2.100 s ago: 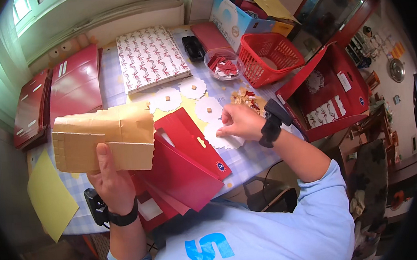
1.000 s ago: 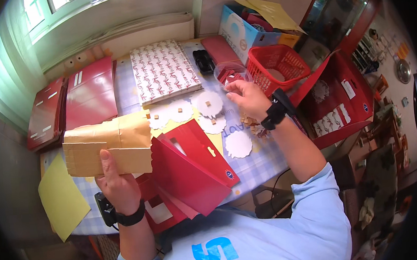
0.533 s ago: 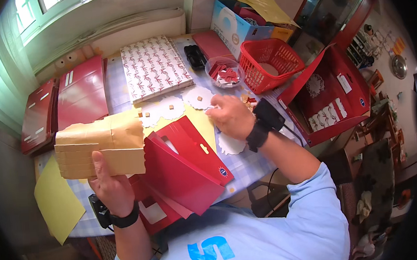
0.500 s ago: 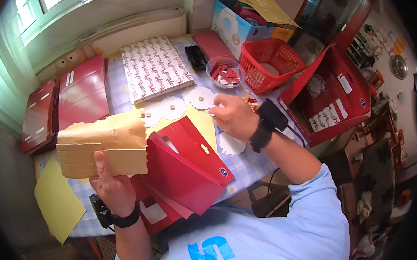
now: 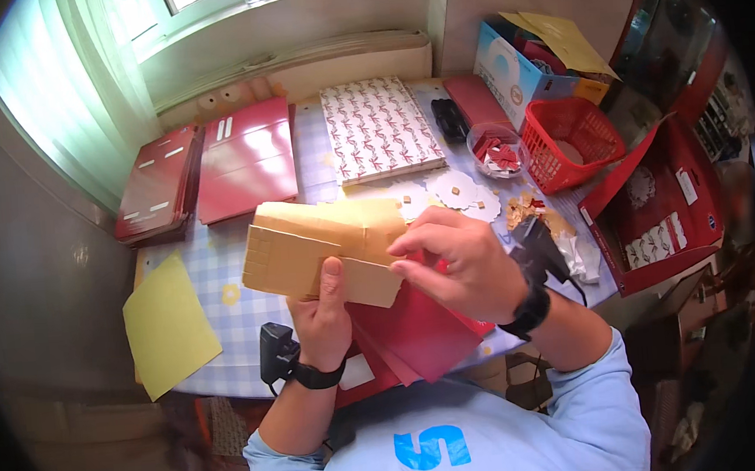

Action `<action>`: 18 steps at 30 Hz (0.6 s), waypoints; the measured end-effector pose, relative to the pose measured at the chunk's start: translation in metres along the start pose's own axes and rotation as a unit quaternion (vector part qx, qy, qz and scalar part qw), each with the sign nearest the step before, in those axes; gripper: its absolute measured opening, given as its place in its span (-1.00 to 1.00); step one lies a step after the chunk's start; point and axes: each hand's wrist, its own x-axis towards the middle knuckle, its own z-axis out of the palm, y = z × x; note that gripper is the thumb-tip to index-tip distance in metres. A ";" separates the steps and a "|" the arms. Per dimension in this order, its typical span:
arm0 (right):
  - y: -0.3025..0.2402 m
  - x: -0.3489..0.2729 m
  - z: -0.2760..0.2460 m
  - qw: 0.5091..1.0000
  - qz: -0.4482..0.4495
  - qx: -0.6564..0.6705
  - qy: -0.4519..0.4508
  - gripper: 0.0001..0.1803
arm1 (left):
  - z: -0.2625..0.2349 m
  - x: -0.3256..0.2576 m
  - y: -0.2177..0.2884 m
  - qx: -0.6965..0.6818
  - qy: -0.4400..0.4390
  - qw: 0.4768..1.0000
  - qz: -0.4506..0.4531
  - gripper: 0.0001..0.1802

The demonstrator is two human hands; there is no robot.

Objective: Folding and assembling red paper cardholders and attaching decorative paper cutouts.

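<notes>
My left hand point(image 5: 323, 327) grips a tan, partly peeled sheet point(image 5: 296, 254) scored into small blocks, its thumb lying on the front. At the sheet's right edge, my right hand point(image 5: 467, 260) has thumb and forefinger drawn close together; whatever is between them is too small to make out. Beyond the hands lie white scalloped paper cut-outs point(image 5: 444, 184), with small tan squares stuck on them. Under the hands, red card pieces point(image 5: 424, 333) lie overlapped at the table's near edge, partly covered by my right hand.
Stacks of red flat card point(image 5: 245, 161) are at the left, beside a yellow sheet point(image 5: 172, 329). A patterned white stack point(image 5: 379, 130) lies at the back. Rightward are a clear tub point(image 5: 498, 151), a red basket point(image 5: 576, 138), scraps point(image 5: 525, 212) and an open red box point(image 5: 656, 207).
My right hand has come from the white cut-outs to the tan sheet's right edge. The sheet has tilted in my left hand, and the view has swung left.
</notes>
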 end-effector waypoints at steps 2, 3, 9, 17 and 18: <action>-0.003 0.007 0.011 1.000 -0.006 0.006 0.000 -0.84 | 0.006 -0.002 0.003 0.009 0.005 1.000 0.014 -0.68; -0.005 0.010 0.015 1.000 -0.004 -0.003 0.001 -0.83 | 0.009 -0.003 0.004 -0.008 0.002 1.000 0.011 -0.70; 0.000 0.020 0.031 0.999 -0.027 -0.019 0.006 -0.85 | 0.007 -0.004 0.008 -0.015 -0.019 1.000 0.011 -0.70; -0.009 0.019 0.038 0.998 -0.018 -0.060 0.020 -0.85 | 0.002 0.000 0.005 -0.071 0.036 0.997 0.016 -0.74; -0.009 0.019 0.040 0.998 -0.018 -0.060 0.020 -0.85 | 0.002 0.001 0.004 -0.071 0.036 0.997 0.016 -0.74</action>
